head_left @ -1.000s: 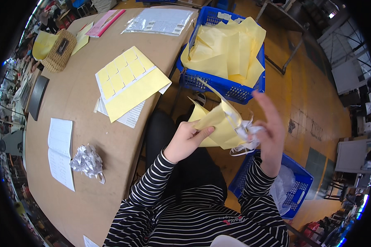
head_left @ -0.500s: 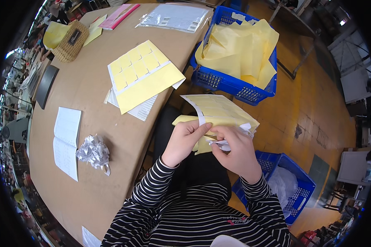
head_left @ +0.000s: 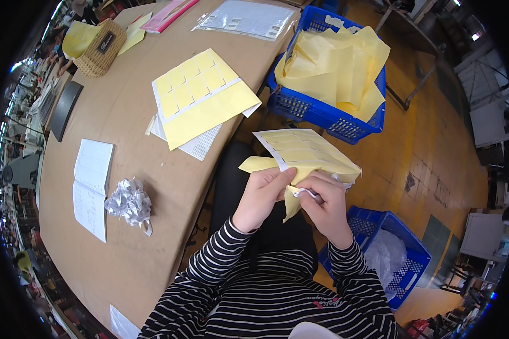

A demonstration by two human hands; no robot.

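Two blue crates and a table stand near both hands gripping yellow paper.

Yellow sheet, in the grip: matt paper
White strip, same grip: papery
Blue crate, beyond the grip: smooth plastic
Crumpled wad, left of grip: satiny, papery
Tabletop, left of grip: matt

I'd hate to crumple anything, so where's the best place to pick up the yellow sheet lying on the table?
Probably the right-hand corner, pinched above and below from the right: the yellow sheet lies nearly flat, but that corner seems to jut past the table edge, leaving its underside reachable.
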